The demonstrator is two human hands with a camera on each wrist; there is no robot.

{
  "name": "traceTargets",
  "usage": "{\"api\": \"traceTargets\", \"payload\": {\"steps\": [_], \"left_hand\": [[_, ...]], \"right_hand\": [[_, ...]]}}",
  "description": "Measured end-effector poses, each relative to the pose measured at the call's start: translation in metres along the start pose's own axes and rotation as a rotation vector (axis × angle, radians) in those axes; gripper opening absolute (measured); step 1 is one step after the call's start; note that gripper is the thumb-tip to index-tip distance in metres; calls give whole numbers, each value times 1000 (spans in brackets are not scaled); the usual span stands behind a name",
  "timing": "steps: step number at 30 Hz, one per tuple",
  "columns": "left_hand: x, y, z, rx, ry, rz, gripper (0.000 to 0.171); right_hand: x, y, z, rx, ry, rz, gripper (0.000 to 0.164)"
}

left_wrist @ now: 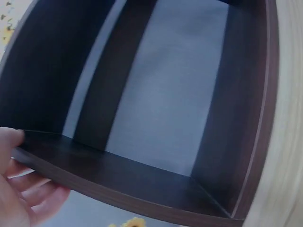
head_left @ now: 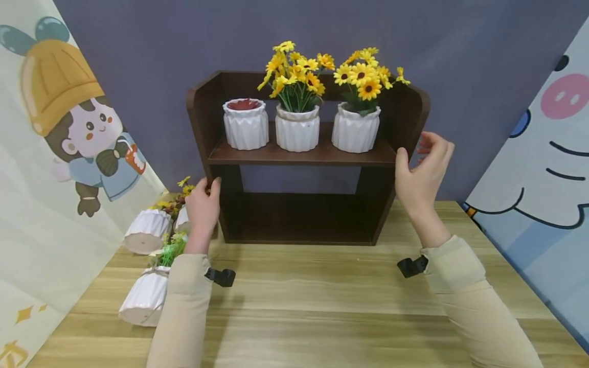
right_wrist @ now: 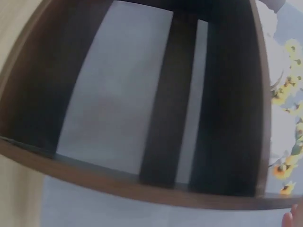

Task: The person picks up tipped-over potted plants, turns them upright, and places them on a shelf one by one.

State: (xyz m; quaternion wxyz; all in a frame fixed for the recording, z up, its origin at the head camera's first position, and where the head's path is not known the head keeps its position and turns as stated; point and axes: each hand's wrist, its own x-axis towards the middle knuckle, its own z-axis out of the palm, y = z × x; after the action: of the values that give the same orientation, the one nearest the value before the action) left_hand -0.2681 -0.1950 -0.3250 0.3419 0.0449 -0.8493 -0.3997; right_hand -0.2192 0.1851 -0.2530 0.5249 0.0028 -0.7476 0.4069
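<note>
A dark brown two-tier shelf (head_left: 299, 159) stands upright on the table. My left hand (head_left: 203, 207) grips its left side panel, thumb at the front edge and fingers along the outer face. At the right panel, my right hand (head_left: 424, 171) holds the edge between thumb and bent fingers, higher up than the left; the right wrist view catches only its fingertips (right_wrist: 288, 220). On the upper tier stand three white fluted pots: a left pot (head_left: 246, 125) with something reddish inside, a middle pot (head_left: 297, 130) and a right pot (head_left: 356, 130), both with yellow flowers.
Left of the shelf, white pots with artificial plants lie on their sides: a rear pot (head_left: 148, 231), a front pot (head_left: 146, 296) beside my left forearm, and another partly hidden pot (head_left: 182, 221). The wooden table (head_left: 322, 306) meets a grey-blue backdrop (head_left: 175, 61).
</note>
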Motion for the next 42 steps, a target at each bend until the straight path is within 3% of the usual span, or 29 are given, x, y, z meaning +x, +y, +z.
{"api": "traceTargets", "payload": {"steps": [3,10,16,20,27,34,39,42], "left_hand": [[-1,3,-7,23,-31,-6,34],[-7,1,-25,47,-128,8,35],[-9,-10,-45,88,-192,18,35],[-11,-18,-58,163,-211,15,39],[-14,-26,-78,315,-251,72,39],[-25,-35,-94,390,-410,81,42],[-39,-39,-100,435,-380,100,40],[-44,-41,-103,469,-356,70,40]], "right_hand": [[-8,12,-2,13,-19,6,43],[-24,35,1,3,-169,39,61],[-27,47,6,-105,-255,74,61],[-26,53,9,-152,-257,105,55],[-26,56,12,-177,-242,154,36],[-27,57,13,-206,-238,150,25],[-28,57,14,-202,-226,152,25],[-28,57,15,-202,-210,155,24]]}}
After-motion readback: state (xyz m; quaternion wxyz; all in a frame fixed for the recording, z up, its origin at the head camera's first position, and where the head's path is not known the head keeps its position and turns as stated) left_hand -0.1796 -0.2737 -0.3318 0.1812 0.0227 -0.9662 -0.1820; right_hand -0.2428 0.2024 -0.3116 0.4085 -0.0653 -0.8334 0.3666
